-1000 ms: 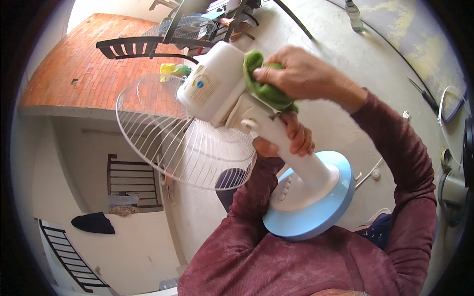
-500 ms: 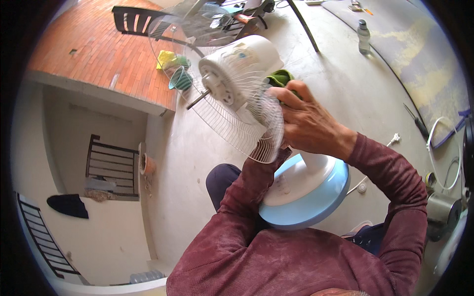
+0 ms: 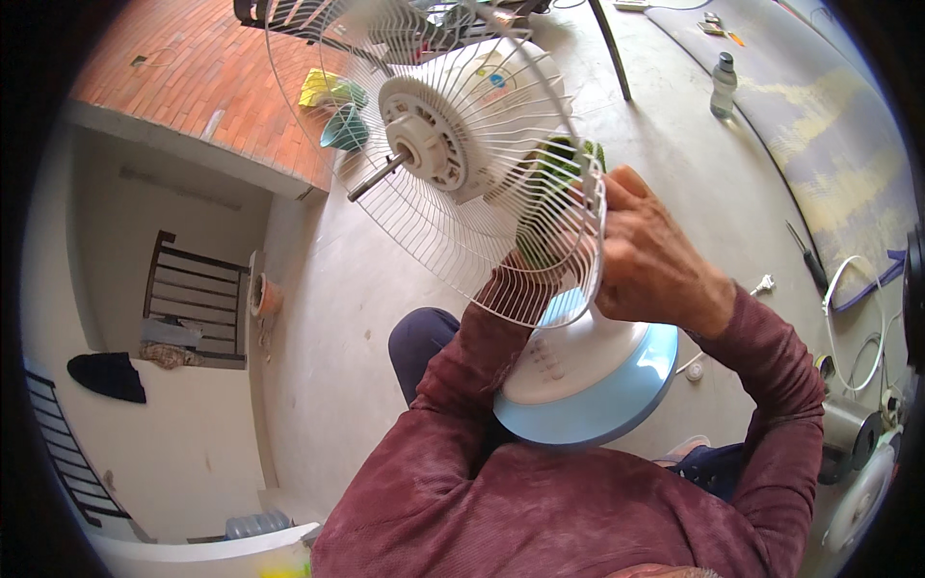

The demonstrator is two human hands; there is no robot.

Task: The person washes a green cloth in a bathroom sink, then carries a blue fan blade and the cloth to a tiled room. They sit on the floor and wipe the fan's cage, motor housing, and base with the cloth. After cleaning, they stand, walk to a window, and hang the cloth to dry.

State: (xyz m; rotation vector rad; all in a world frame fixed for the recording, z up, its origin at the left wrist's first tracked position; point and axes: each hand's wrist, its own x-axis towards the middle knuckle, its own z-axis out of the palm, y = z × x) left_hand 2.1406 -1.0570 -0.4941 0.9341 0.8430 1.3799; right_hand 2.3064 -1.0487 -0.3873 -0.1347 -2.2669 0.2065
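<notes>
Gripping the rim of the white wire fan guard (image 3: 453, 164), the right hand (image 3: 655, 255) is curled closed over a green cloth (image 3: 549, 207) behind it. The left hand is hidden behind the guard, its grip unclear. Below the guard sits the fan's blue base (image 3: 597, 405).

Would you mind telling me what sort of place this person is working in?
Probably a home rooftop or terrace used for repairs: bare concrete floor, a brick-red tiled roof beside it, and a screwdriver lying near the fan.

bottle (image 3: 725, 85) behind fan (image 3: 462, 144); screwdriver (image 3: 806, 260) R
</notes>
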